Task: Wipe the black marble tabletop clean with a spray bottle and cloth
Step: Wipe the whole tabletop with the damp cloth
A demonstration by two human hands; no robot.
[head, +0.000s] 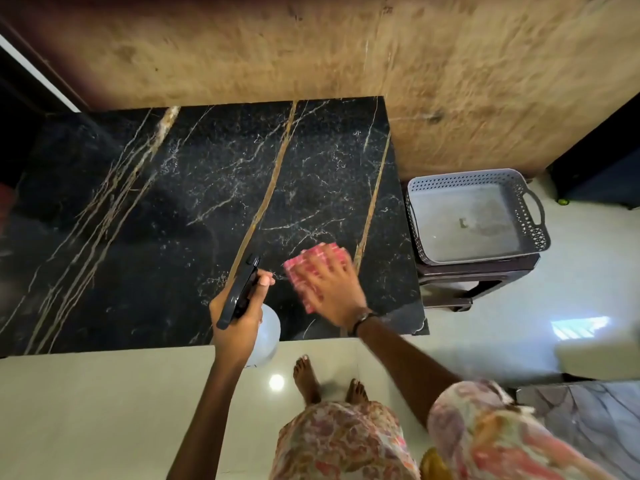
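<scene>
The black marble tabletop [194,209] with gold and white veins fills the middle of the head view. My left hand [239,317] grips a spray bottle [268,332] with a black trigger head and a pale translucent body, held over the table's near edge. My right hand [332,289] lies flat with spread fingers on a pink checked cloth [313,259], pressing it onto the tabletop near the front right corner. The hand and cloth are motion-blurred.
A grey perforated plastic basket [530,223] sits on a dark low stool [485,275] just right of the table. A brown textured wall [311,53] stands behind. My bare feet [308,379] are on the glossy pale floor at the table's front edge.
</scene>
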